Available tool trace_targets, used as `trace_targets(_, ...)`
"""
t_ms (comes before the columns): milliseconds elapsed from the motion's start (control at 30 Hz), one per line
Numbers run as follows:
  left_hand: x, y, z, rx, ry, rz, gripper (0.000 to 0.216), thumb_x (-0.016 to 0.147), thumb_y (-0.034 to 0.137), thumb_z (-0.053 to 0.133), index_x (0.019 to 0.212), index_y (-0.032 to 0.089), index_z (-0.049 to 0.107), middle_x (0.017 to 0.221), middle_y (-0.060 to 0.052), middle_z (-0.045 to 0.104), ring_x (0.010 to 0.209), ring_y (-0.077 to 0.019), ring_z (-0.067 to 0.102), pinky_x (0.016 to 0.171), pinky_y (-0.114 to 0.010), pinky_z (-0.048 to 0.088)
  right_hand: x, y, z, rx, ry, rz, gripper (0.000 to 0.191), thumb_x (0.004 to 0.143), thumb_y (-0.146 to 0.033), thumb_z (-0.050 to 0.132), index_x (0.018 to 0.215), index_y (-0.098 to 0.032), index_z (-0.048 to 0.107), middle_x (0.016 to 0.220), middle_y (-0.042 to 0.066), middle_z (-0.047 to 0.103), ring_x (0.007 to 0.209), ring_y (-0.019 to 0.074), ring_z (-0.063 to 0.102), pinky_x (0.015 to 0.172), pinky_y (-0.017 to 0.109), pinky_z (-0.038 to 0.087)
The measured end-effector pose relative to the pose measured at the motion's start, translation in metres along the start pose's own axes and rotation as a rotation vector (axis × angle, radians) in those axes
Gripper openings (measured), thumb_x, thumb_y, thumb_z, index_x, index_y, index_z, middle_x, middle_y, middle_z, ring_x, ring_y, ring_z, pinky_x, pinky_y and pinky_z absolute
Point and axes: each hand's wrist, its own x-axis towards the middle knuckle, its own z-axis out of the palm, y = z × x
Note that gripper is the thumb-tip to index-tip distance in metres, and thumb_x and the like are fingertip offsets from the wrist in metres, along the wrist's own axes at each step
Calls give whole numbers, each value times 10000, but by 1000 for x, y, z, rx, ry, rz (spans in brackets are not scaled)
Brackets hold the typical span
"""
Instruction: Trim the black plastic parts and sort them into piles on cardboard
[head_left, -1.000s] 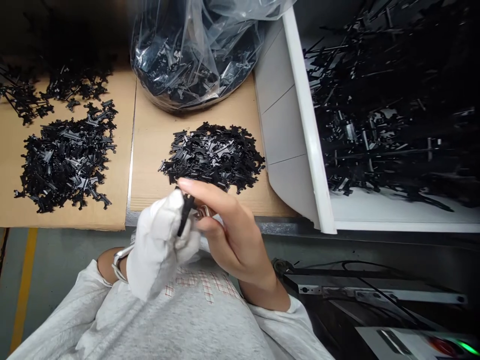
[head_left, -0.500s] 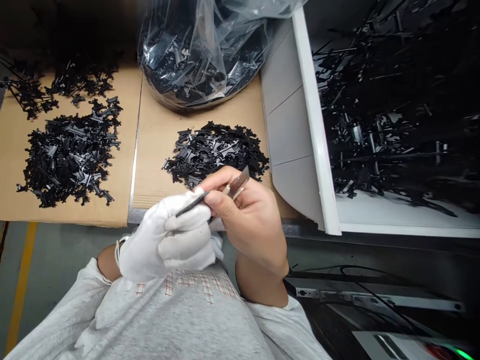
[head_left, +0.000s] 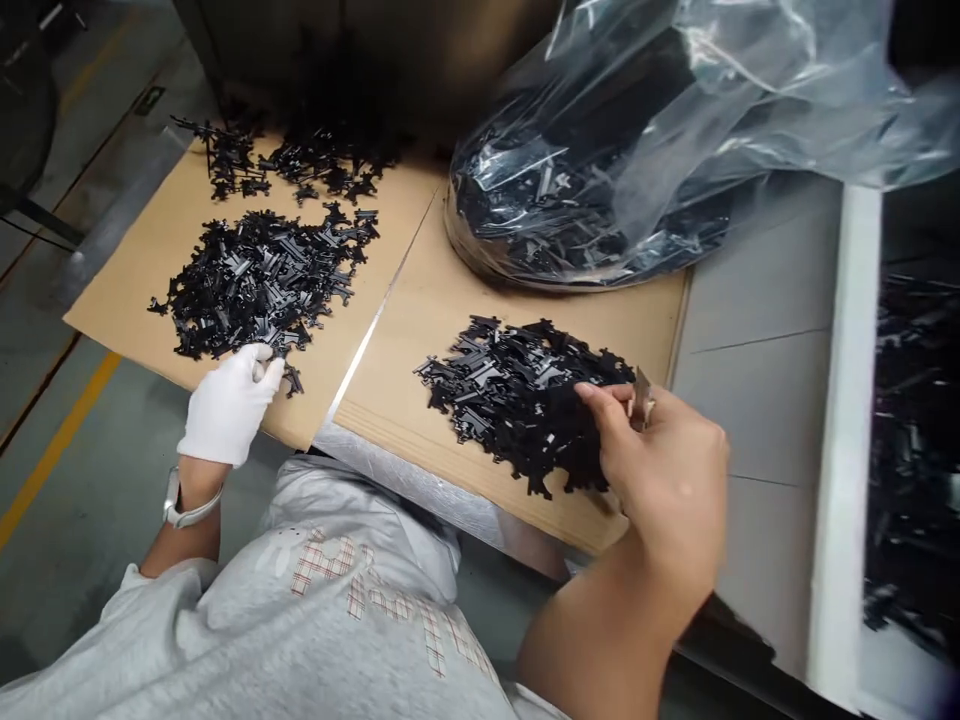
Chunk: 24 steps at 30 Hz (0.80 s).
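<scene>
My left hand (head_left: pixel 229 402), in a white glove, rests with curled fingers at the near edge of the left pile of small black plastic parts (head_left: pixel 255 280) on cardboard; whether it holds a part I cannot make out. My bare right hand (head_left: pixel 656 470) is closed round a small metal blade (head_left: pixel 641 397) and its fingertips touch the right pile of black parts (head_left: pixel 525 395).
A clear plastic bag of black parts (head_left: pixel 600 190) lies behind the right pile. A third scatter of black parts (head_left: pixel 300 160) is at the far left back. A white bin (head_left: pixel 847 400) of black parts stands at the right. Cardboard sheets (head_left: pixel 420 310) cover the bench; grey floor with yellow line at left.
My hands have parted from in front of my chest. The left went out to the left pile and the black part it held is no longer seen; the right reached the right pile. The view swung left.
</scene>
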Motion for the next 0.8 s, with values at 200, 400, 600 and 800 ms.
trace_targets(200, 2, -3, 8, 120, -160, -43, 452, 895, 551, 573, 1229, 250, 621, 995, -58, 755, 941, -293, 688, 717, -339, 398, -1, -12, 4, -312, 66, 281, 388, 726, -561, 826, 534, -290, 625, 354, -27, 504, 283, 118, 379, 370, 332, 179)
trace_targets(400, 8, 1, 13, 132, -203, 36, 249, 930, 475, 501, 879, 265, 625, 894, -43, 756, 855, -267, 691, 694, -341, 381, -10, -86, 9, -595, 185, 643, 447, 732, -697, 500, 730, -257, 581, 645, 61, 620, 597, 250, 542, 633, 403, 407)
trace_targets(600, 9, 13, 15, 183, -151, -22, 360, 894, 595, 522, 965, 269, 657, 980, -89, 785, 963, -341, 716, 726, -373, 429, -18, -112, 4, -485, 177, 718, 474, 694, -681, 538, 809, -230, 632, 666, 43, 583, 636, 241, 547, 633, 388, 425)
trace_targets(800, 14, 21, 17, 245, -169, -31, 231, 864, 487, 554, 817, 267, 606, 886, -87, 756, 887, -320, 696, 729, -368, 427, -30, -118, 5, -375, 153, 693, 455, 778, -653, 635, 842, -205, 683, 634, 7, 540, 577, 180, 485, 579, 348, 406)
